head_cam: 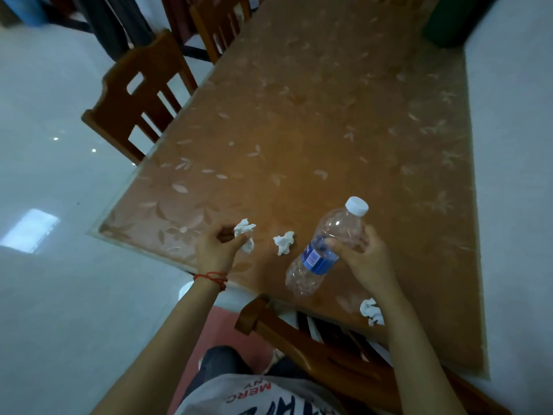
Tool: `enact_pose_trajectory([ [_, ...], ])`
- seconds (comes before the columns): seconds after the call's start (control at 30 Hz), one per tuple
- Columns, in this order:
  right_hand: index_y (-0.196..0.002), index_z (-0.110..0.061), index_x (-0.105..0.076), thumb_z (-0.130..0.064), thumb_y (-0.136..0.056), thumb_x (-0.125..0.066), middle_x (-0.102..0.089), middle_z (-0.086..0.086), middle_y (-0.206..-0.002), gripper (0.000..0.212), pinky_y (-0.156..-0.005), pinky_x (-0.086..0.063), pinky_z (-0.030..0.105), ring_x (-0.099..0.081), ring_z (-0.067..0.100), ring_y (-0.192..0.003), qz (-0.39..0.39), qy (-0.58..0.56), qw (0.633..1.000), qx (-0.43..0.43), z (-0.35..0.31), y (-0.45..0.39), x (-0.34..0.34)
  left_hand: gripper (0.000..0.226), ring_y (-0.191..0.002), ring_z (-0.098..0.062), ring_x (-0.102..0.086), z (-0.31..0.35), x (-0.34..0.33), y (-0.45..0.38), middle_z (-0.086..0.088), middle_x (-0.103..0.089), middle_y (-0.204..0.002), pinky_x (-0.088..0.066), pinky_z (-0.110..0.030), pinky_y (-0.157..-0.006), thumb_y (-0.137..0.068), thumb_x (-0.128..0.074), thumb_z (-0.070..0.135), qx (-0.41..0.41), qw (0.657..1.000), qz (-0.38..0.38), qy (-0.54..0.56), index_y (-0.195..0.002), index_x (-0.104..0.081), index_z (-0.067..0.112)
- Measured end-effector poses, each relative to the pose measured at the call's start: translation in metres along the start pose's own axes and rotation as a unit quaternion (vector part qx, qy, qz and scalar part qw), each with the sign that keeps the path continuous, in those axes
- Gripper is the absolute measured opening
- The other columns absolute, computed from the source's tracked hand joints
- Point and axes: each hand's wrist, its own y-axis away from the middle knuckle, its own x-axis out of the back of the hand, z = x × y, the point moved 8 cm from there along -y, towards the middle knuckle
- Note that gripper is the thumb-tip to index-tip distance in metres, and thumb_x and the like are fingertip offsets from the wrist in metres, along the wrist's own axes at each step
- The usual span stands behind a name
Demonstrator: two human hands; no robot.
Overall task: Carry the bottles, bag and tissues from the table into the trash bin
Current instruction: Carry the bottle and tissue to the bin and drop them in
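With the right hand (pixel 363 259) clamped round the bottle (pixel 324 245) and the left hand (pixel 217 248) pinching a tissue (pixel 244 232), that loose pinch risks dropping it en route.

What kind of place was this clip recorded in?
Probably a home dining room: a long wooden table under a leaf-patterned cover, matching slat-back wooden chairs pushed in along it, and a glossy pale tiled floor.

— What stands around?
— Three wooden slat-back chairs: one (pixel 140 97) at the left edge, another (pixel 220 23) beyond it, a third (pixel 314 339) at the near end.
— Underfoot?
— Glossy white floor (pixel 54 175).
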Motion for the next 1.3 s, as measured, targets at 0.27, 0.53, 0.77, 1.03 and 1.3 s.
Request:
enact_pose_trajectory([
  [0.27,-0.101,-0.025,-0.052,-0.02,-0.075,-0.074,-0.062,-0.011,-0.098,0.035,-0.068,-0.046,0.016,-0.059,0.006,-0.094,-0.059,-0.005,0.998,0.039,-0.052,0.001,-0.079,0.024,-0.069,-0.011,-0.061,-0.018,0.089,0.0,-0.01,-0.067,-0.08,-0.048,-0.008,-0.063,-0.072,-0.074,0.008,0.005,0.996,0.08,0.036,-0.094,-0.069,0.002],
  [0.53,-0.095,-0.028,-0.054,-0.014,-0.074,-0.075,-0.064,-0.011,-0.096,0.033,-0.073,-0.048,0.022,-0.061,0.005,-0.09,-0.167,0.01,0.983,0.073,-0.093,0.024,-0.207,0.018,-0.071,-0.009,-0.065,-0.059,0.207,0.012,-0.003,-0.069,-0.078,-0.054,-0.025,-0.071,-0.07,-0.076,0.008,0.038,0.979,0.172,0.107,-0.086,-0.069,0.014],
  [0.77,-0.102,-0.026,-0.056,-0.009,-0.073,-0.074,-0.067,-0.004,-0.104,0.038,-0.066,-0.051,0.014,-0.064,0.006,-0.092,-0.288,0.003,0.954,0.087,-0.117,0.063,-0.335,0.02,-0.086,-0.031,-0.066,-0.116,0.319,0.04,-0.011,-0.071,-0.088,-0.054,-0.036,-0.08,-0.07,-0.075,0.006,0.081,0.948,0.276,0.135,-0.09,-0.071,0.007],
  [1.03,-0.122,-0.011,-0.052,-0.007,-0.073,-0.073,-0.064,0.007,-0.108,0.053,-0.069,-0.05,0.012,-0.065,-0.003,-0.085,-0.414,0.027,0.905,0.101,-0.138,0.111,-0.459,0.021,-0.085,-0.033,-0.066,-0.175,0.423,0.087,-0.013,-0.071,-0.088,-0.054,-0.042,-0.081,-0.069,-0.076,0.005,0.119,0.9,0.392,0.147,-0.09,-0.071,0.007],
  [1.3,-0.102,-0.039,-0.051,-0.012,-0.073,-0.074,-0.064,0.0,-0.106,0.046,-0.076,-0.05,0.02,-0.063,0.012,-0.092,-0.505,0.071,0.854,0.103,-0.15,0.14,-0.547,0.021,-0.081,-0.027,-0.065,-0.215,0.471,0.121,-0.012,-0.07,-0.087,-0.054,-0.035,-0.077,-0.07,-0.076,0.006,0.168,0.844,0.48,0.173,-0.09,-0.07,0.008],
])
